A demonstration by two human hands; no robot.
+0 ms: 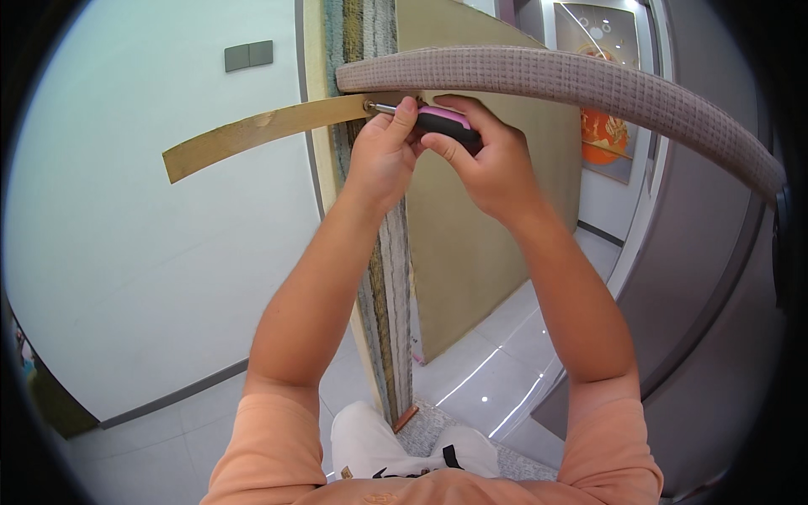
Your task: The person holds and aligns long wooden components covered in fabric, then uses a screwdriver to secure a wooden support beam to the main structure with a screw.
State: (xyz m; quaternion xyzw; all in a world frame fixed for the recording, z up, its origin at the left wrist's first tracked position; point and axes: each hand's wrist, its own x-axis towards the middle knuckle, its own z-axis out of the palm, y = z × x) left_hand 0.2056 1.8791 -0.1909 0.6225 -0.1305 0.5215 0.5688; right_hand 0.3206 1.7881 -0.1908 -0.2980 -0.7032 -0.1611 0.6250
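A screwdriver [445, 123] with a black and pink handle points left, its metal shaft slightly tilted. My left hand [384, 154] pinches it where the shaft meets the handle, thumb on top. Around the rear of the handle curls my right hand [495, 154], its index finger and thumb on either side. The tip meets a screw [368, 105] in a bent wooden slat [252, 131]; the slat's right end is partly hidden behind my hands. Just above runs a curved bar covered in grey-pink checked fabric [505, 71].
Upright layers of blue, mustard and grey textile [385, 271] stand below my hands. Behind them leans a beige panel [480, 240] on the tiled floor [499, 360]. A white wall [158, 252] with a switch [249, 56] is at left, a grey panel [701, 265] at right.
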